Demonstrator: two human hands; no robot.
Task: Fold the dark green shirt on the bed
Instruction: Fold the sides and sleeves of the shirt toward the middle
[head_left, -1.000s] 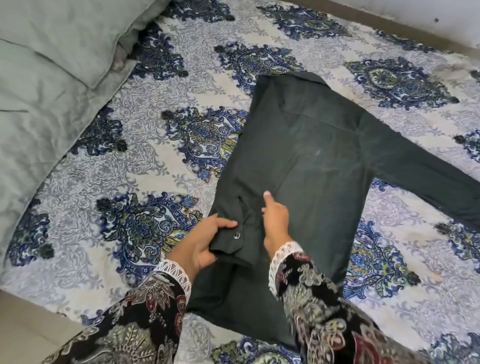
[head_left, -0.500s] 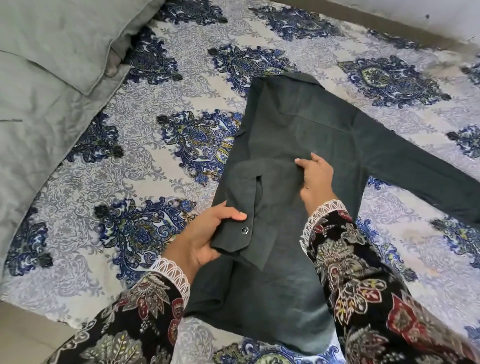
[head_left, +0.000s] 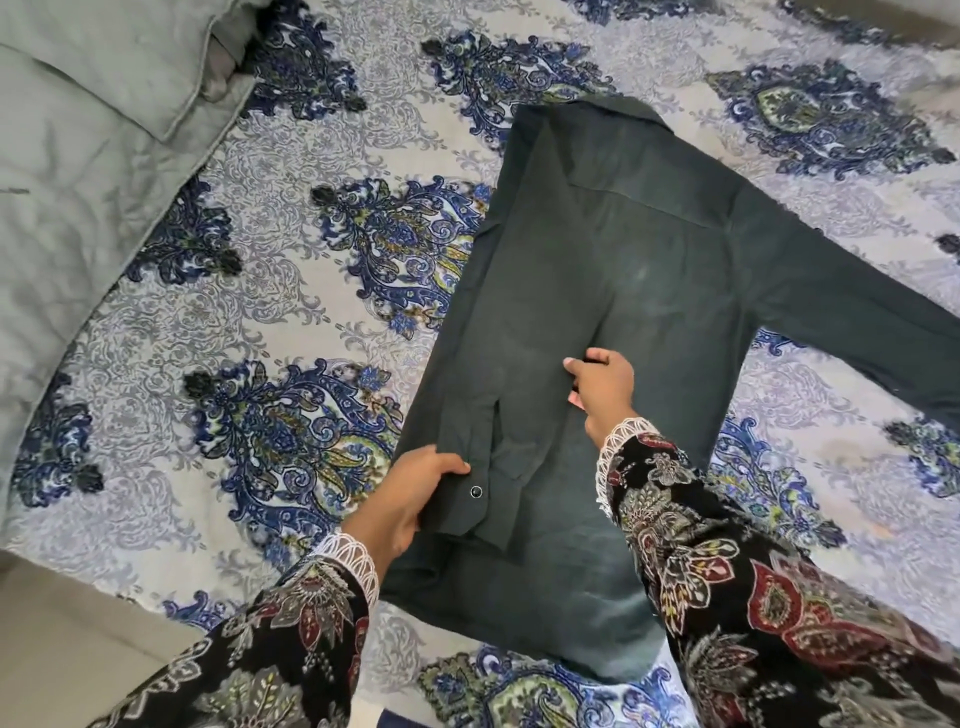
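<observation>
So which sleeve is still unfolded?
The right sleeve, stretched out flat across the bedsheet. The other sleeve lies folded over the shirt body, its cuff in the left hand.

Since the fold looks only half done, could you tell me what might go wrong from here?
The left hand pinches only the cuff, so the folded sleeve could slide askew across the dark green shirt. The other sleeve lies spread on the bedsheet; folding the body now might bunch it.

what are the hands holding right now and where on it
The left hand grips the dark green shirt by the cuff of its folded-in sleeve, beside the snap button. The right hand pinches that sleeve's inner edge further up.
</observation>
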